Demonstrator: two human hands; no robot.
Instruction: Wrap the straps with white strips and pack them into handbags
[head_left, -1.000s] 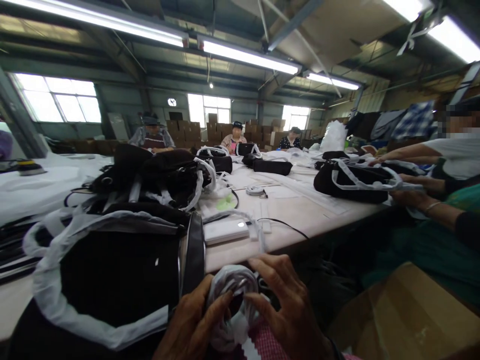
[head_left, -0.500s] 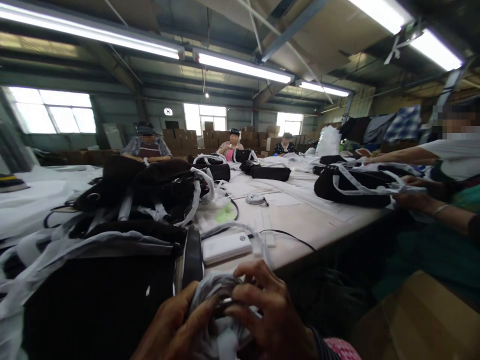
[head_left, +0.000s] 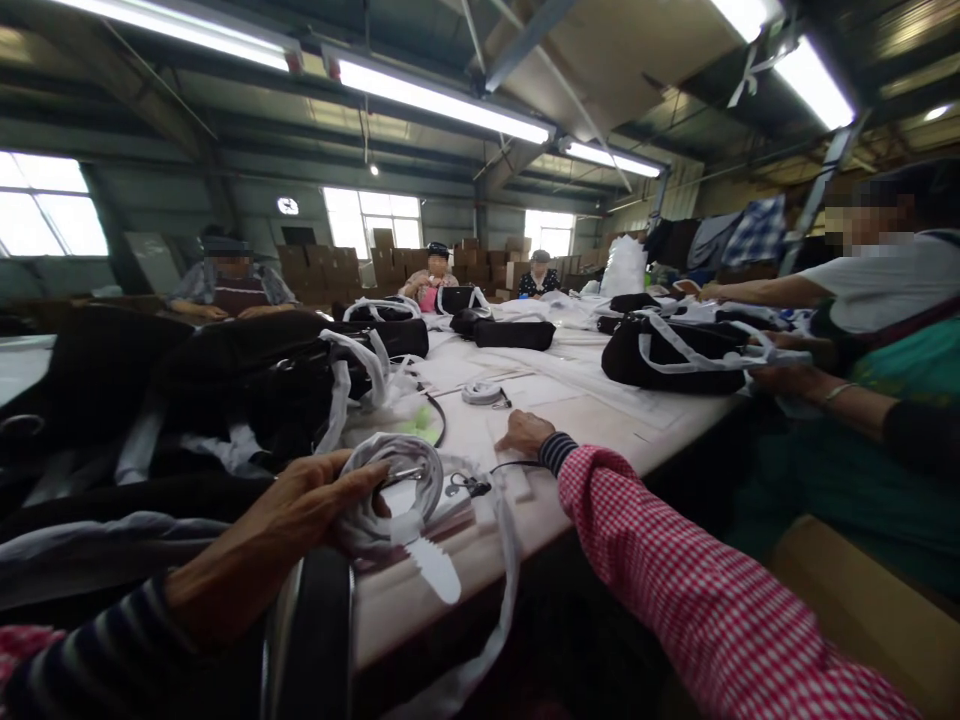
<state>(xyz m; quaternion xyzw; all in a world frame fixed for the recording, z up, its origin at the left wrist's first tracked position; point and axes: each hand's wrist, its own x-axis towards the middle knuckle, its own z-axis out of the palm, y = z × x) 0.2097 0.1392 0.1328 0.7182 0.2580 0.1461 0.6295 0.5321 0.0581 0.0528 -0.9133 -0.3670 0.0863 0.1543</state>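
I saw the left hand (head_left: 315, 505) clenched around the paper-wrapped strap coil (head_left: 397, 480) at the table's (head_left: 600, 420) near edge. The right hand (head_left: 525, 432) rested farther in on the table, and I couldn't tell its grip.

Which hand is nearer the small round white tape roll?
Right. The right hand rests just short of the white tape roll; the left hand grips a white-wrapped strap loop farther back.

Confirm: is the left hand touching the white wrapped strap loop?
Touching. The head view shows the left hand gripping the white wrapped strap loop, with thumb and fingers pressed against its left side and no gap.
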